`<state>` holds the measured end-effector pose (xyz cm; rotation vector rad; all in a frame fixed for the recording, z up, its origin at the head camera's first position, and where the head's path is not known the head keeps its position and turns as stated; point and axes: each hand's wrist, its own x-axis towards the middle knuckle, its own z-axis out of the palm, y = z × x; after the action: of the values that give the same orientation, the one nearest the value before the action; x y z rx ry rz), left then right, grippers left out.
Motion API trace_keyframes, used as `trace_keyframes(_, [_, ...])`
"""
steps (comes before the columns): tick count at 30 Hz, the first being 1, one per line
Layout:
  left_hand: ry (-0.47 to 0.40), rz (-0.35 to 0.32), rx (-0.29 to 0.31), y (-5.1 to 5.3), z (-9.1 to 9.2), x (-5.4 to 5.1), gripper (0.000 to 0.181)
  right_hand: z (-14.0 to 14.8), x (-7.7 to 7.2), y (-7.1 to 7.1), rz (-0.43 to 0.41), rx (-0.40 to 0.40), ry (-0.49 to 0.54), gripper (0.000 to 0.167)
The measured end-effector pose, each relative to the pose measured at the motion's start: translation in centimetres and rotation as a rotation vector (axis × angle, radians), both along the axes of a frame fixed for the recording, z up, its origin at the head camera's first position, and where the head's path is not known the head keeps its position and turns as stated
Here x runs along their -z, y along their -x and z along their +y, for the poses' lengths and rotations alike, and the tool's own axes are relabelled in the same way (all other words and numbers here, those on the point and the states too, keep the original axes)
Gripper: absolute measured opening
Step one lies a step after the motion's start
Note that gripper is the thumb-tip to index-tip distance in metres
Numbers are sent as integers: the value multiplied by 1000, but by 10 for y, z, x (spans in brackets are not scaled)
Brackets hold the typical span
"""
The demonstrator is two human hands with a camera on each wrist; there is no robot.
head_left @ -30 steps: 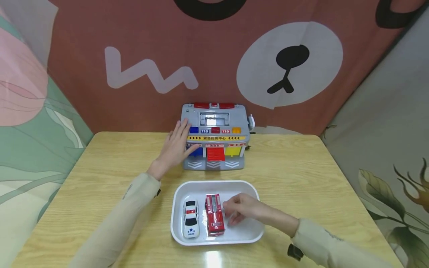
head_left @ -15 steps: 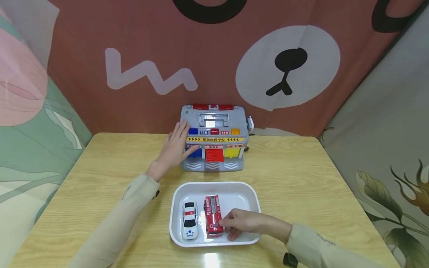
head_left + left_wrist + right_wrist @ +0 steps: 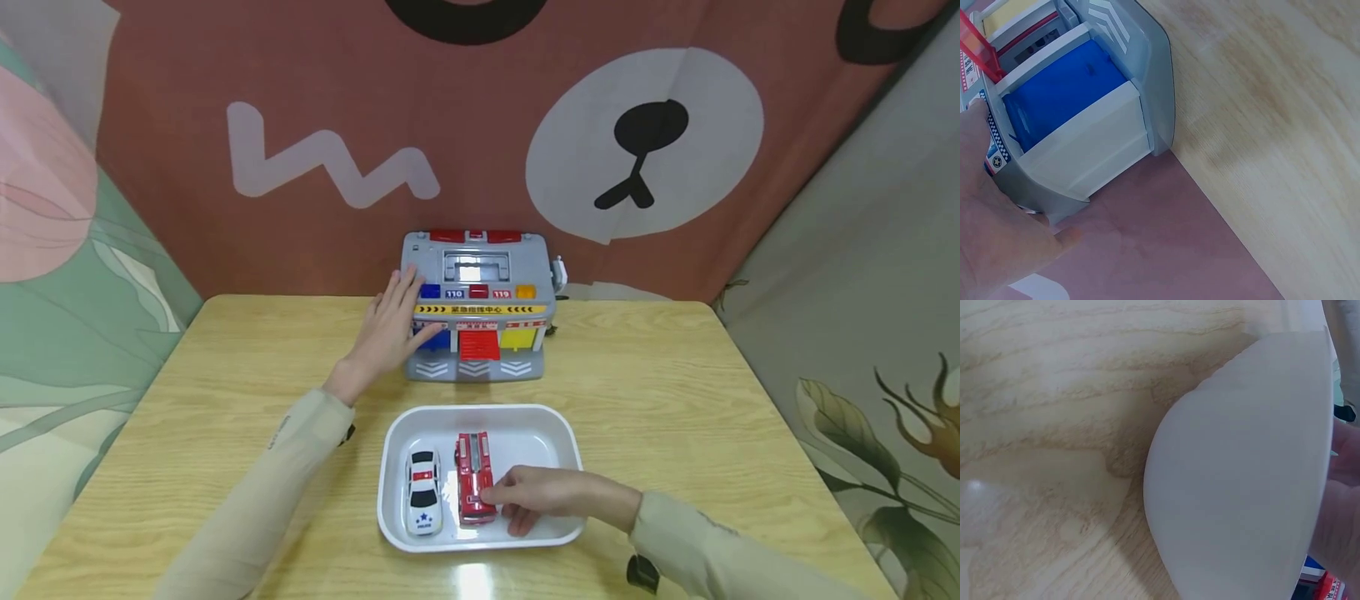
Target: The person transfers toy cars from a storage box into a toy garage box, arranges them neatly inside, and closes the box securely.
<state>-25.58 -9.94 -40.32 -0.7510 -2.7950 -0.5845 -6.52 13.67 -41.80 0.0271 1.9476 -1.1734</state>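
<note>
My left hand (image 3: 384,333) lies with straight fingers against the left side of a grey toy emergency garage (image 3: 480,337). The left wrist view shows that hand (image 3: 1004,244) beside the garage's blue door (image 3: 1066,94). In a white tray (image 3: 536,433) nearer to me, my right hand (image 3: 536,496) pinches the near end of a red toy fire truck (image 3: 472,467); its far fingers are hidden. To the truck's left sits a white toy police car (image 3: 423,500). The tray's outer wall (image 3: 1241,475) hides most of the right hand (image 3: 1341,512) in the right wrist view.
Everything stands on a wooden table (image 3: 660,417). Behind it hangs a brown curtain (image 3: 315,242) with a bear print. The garage has a white handle (image 3: 559,273) on its right side, and its red door (image 3: 478,344) juts forward.
My right hand has come left and nearer to me, from beside the fire truck onto its near end. The truck has shifted slightly away from me. My left hand has stayed put.
</note>
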Motion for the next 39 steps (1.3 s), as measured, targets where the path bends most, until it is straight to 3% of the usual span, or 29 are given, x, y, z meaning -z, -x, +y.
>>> trace_keyframes(6, [-25, 2, 5, -1, -1, 0, 86, 2, 1, 2, -20, -7, 47, 27])
trace_keyframes(14, [-37, 17, 7, -2, -2, 1, 85, 14, 4, 5, -40, 47, 214, 24])
trace_keyframes(22, [-46, 11, 15, -1, -1, 3, 85, 21, 2, 1, -114, 112, 429, 27])
trace_keyframes(39, [-33, 9, 7, 2, -1, 3, 86, 44, -17, -3, -204, 212, 600, 37])
